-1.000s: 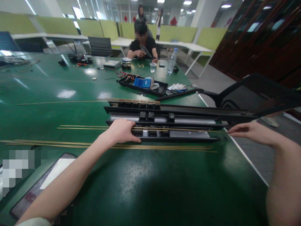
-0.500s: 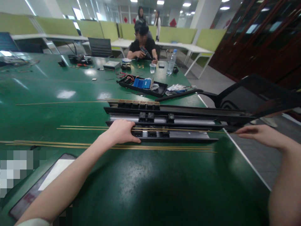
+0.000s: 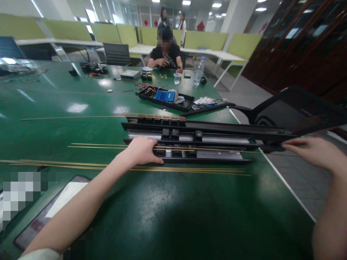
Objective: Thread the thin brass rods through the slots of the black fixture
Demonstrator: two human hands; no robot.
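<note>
My left hand (image 3: 143,151) is wrapped over the left part of the nearest black rail (image 3: 219,161), which carries several small black blocks. Thin brass rods (image 3: 94,146) run along this rail and stick out to its left. Off the table's right edge, my right hand (image 3: 306,150) has its fingers pinched together; a thin rod seems to run to them, faint against the floor. Behind lies a second rail (image 3: 225,139) with black blocks on its pale strip. More brass rods (image 3: 189,169) rest on the green table in front of the rails.
A phone (image 3: 54,213) lies at the lower left. Beyond the rails are a black tray (image 3: 187,104) with blue parts, gloves (image 3: 204,102) and a bottle (image 3: 199,72). A mesh chair (image 3: 298,108) stands at the right. Across the table a person (image 3: 165,54) holds a power tool.
My right hand has moved further right, away from the rails, with its fingers still pinched. My left hand has stayed on the nearest rail.
</note>
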